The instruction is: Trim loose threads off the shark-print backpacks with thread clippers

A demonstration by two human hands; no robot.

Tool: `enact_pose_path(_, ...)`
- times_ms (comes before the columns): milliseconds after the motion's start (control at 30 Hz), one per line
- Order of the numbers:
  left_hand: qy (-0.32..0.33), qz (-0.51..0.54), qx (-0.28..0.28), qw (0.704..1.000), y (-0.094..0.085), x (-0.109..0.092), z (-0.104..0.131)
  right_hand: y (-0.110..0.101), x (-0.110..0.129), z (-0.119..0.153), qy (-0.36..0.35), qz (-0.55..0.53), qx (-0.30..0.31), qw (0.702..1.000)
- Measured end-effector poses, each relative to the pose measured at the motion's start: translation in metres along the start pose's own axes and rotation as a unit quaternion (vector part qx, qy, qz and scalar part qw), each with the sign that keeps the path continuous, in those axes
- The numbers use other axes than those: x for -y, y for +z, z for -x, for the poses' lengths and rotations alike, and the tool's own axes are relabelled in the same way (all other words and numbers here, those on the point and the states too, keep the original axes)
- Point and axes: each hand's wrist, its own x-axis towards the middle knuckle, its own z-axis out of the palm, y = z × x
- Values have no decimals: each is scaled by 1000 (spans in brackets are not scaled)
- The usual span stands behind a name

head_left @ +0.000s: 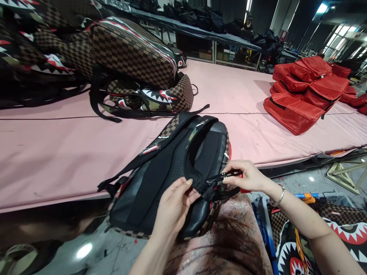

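A black-backed backpack [155, 183] with brown checkered sides lies back side up, partly on the pink table and partly over its front edge. My left hand [176, 200] pinches the lower end of a padded shoulder strap [190, 160] near its buckle. To its right, my right hand [245, 175] has its fingers closed on a thin black strap [219, 177] with small light marks. The other shoulder strap runs along the left side of the backpack, its end lying near the table edge.
Checkered backpacks [132, 53] with shark-mouth prints are piled at the back left of the pink table [226, 88]. Red bags [304, 95] are stacked at the right. More shark-print bags [329, 236] lie low at the right, beside my lap.
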Motion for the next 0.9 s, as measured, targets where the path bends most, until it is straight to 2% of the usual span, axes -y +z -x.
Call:
enact_pose_path(67,-49,42,-45,997,-2,0,-4,12,-13,9,-56,46,-73,995)
enact_pose_path(133,-81,60,-61,993,-3,2,-7,26,-25,18,-99,82,-117,985)
enact_pose_path(300,-132,82,-74,985,-6,8,-13,50,-38,34,-121,123,-158,972)
enact_pose_path(567,-127,95,-77,984,0,7,-10,64,-22,39,-92,125,-189,970)
enact_pose_path(900,-101,100,-86,986,3,9,-9,61,-8,45,-53,210,-157,963)
